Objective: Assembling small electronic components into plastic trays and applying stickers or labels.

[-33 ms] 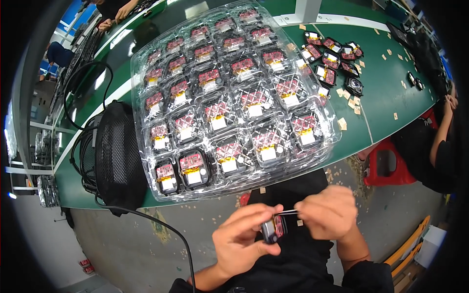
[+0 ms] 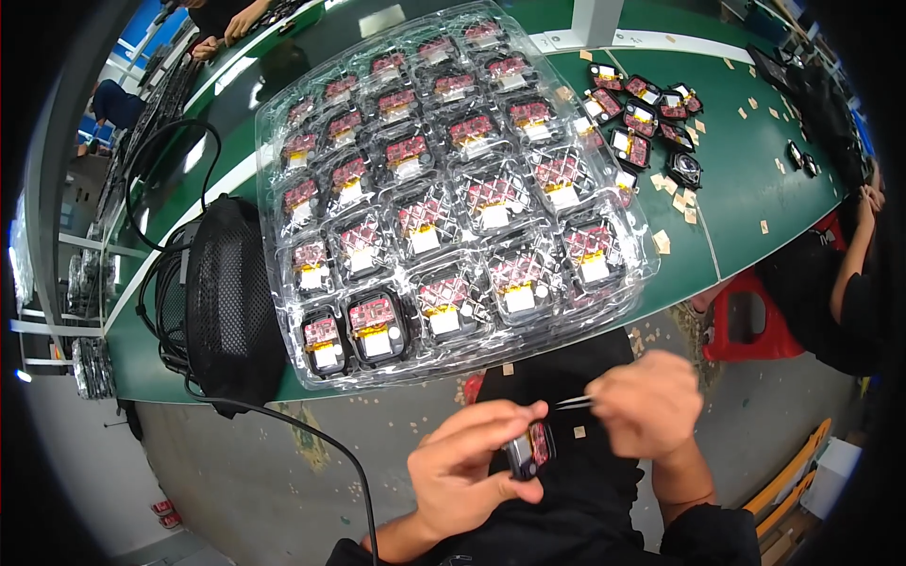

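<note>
My left hand (image 2: 467, 462) grips a small black watch-like case (image 2: 530, 451) by its edges, tilted on its side above my lap. Its red circuit board faces right. In my right hand (image 2: 651, 406), the fingers are closed round a pair of metal tweezers (image 2: 574, 403). The tips point left, just above and right of the case and apart from it. Beyond my hands, a clear plastic tray (image 2: 609, 311) holds rows of similar cases with red boards, yellow tape and white labels.
The tray stands on a green table (image 2: 746, 198). Loose cases (image 2: 629, 146) lie behind it at right, among scattered small paper squares (image 2: 662, 241). A black mesh bag (image 2: 231, 302) and cable (image 2: 326, 436) are at left. Another person sits on a red stool (image 2: 741, 325) at right.
My right hand has moved slightly right and up, drawing the tweezers' tips away from the case. My left hand stays nearly in place, still holding the case.
</note>
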Demonstrator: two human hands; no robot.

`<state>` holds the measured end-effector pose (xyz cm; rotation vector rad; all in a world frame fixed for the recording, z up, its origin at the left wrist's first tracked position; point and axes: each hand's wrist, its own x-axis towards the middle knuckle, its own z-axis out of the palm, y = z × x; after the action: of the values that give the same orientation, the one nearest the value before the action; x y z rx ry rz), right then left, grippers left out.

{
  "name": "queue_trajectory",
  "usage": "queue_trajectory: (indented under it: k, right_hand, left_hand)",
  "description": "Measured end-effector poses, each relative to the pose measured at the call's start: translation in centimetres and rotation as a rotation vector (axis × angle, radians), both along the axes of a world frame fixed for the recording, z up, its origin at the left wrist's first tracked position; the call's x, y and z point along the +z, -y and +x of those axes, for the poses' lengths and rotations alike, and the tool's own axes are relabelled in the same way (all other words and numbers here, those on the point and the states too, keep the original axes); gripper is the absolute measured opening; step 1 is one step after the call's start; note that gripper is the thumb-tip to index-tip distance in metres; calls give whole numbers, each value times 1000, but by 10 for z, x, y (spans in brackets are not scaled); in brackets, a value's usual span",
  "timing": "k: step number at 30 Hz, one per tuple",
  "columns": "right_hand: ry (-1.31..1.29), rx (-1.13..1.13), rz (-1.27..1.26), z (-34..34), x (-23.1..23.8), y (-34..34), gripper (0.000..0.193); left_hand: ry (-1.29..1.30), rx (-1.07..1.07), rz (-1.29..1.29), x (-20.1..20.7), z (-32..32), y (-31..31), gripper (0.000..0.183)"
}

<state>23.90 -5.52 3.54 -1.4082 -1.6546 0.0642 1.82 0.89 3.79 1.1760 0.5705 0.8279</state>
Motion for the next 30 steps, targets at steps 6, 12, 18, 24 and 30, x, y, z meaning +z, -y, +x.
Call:
queue_trajectory:
  k: [6,12,18,24,30]
  right_hand:
    - [-62,-565,-3,45,11,-25,24]
    - [224,-842,-188,79,0,-61,37]
    - [221,-912,-309,90,-6,-57,43]
    - [224,-906,-279,88,-7,-62,41]
    - [205,-890,-275,86,-8,-62,40]
  left_hand:
    - [-88,256,637,30,7,-23,48]
    - [-533,380,1144,52,26,-61,39]
    - [-705,377,1178,47,40,-76,33]
    - [-829,376,1222,51,35,-72,29]
    - [-811,394,1265,47,33,-75,29]
